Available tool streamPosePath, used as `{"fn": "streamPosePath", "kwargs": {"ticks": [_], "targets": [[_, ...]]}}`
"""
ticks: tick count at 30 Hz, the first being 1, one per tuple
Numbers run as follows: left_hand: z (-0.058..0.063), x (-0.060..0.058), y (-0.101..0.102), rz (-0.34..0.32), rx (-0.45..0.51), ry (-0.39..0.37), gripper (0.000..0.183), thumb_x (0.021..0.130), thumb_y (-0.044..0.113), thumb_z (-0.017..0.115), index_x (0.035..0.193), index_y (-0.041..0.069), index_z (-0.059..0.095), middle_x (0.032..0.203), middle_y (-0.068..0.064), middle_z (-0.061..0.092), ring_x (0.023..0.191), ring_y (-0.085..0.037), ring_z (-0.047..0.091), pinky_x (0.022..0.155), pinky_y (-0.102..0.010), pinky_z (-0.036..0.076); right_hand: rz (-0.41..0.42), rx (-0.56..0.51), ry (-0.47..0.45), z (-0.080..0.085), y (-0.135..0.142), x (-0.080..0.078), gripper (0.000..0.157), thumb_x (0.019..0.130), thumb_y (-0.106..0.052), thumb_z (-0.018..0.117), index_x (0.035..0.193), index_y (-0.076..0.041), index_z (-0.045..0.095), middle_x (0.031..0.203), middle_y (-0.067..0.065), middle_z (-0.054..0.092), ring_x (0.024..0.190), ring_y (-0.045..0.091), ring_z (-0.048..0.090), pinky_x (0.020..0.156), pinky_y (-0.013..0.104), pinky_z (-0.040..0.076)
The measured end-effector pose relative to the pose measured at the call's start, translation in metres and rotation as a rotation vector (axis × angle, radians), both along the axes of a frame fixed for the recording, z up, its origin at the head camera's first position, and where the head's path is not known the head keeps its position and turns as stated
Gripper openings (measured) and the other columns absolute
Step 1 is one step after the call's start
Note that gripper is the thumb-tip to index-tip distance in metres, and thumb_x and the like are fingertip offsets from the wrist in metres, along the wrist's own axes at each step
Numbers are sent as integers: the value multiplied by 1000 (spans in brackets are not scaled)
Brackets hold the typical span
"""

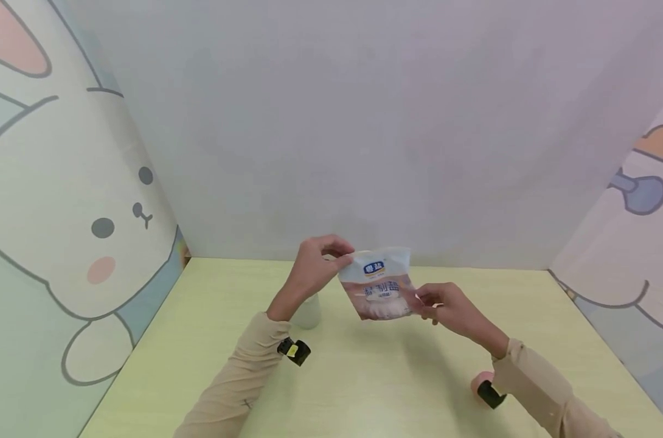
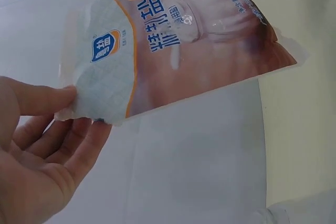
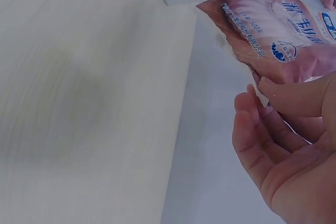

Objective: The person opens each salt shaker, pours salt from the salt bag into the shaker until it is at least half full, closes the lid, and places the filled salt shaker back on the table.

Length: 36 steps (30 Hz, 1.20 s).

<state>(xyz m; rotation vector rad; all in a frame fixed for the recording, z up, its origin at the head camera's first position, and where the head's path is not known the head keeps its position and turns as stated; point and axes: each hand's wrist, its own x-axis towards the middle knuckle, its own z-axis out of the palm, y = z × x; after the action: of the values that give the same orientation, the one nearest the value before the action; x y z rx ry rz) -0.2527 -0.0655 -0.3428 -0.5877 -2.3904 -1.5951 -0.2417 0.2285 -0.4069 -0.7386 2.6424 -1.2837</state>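
A salt bag [image 1: 379,286], white on top and brownish pink below with blue lettering, is held up above the table. My left hand [image 1: 319,264] pinches its upper left corner between thumb and fingers. By the lower right corner, my right hand [image 1: 446,309] pinches the bag's edge. The left wrist view shows the bag's printed front [image 2: 173,40] slanting away from the left hand [image 2: 47,145]. Seen from the right wrist, the thumb and fingers of the right hand [image 3: 289,140] grip the bag's corner, and the printing on the bag [image 3: 273,35] faces the camera.
A clear jar [image 1: 308,313] stands on the pale yellow table [image 1: 353,377], partly behind my left wrist. Close to the right forearm lies a round pink thing [image 1: 480,382], partly hidden. A plain pale wall [image 1: 364,134] rises behind the table, with cartoon-printed panels at both sides.
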Motion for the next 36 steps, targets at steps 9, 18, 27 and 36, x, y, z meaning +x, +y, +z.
{"fn": "streamPosePath", "kwargs": {"ticks": [9,18,27,36], "targets": [[-3,-4,-11,16,-8,-20,6,84,6,71,90,9,71,86,-1,69,78,-14,64,68,-29,55,19,10,-10,6,-10,-2,15,83,7,62,96,1,66,80,9,65,69,21,62,49,33,53],[-7,-6,-21,46,-9,-37,7,84,6,70,90,9,71,86,-1,69,81,-15,64,64,-29,54,19,19,-8,10,-18,-6,14,84,4,62,96,-1,67,81,14,66,69,19,62,49,34,53],[-18,-10,-31,61,-11,-33,8,84,5,70,91,9,72,86,-1,69,80,-16,64,64,-29,53,29,24,-2,9,-24,-8,16,83,6,61,95,-3,68,78,9,66,67,19,62,48,35,53],[-26,-11,-38,95,-15,-18,8,83,4,71,89,8,73,85,-2,69,80,-16,64,65,-30,52,29,50,2,13,-28,-11,16,83,6,61,95,-3,68,77,8,65,64,19,59,48,34,52]]}}
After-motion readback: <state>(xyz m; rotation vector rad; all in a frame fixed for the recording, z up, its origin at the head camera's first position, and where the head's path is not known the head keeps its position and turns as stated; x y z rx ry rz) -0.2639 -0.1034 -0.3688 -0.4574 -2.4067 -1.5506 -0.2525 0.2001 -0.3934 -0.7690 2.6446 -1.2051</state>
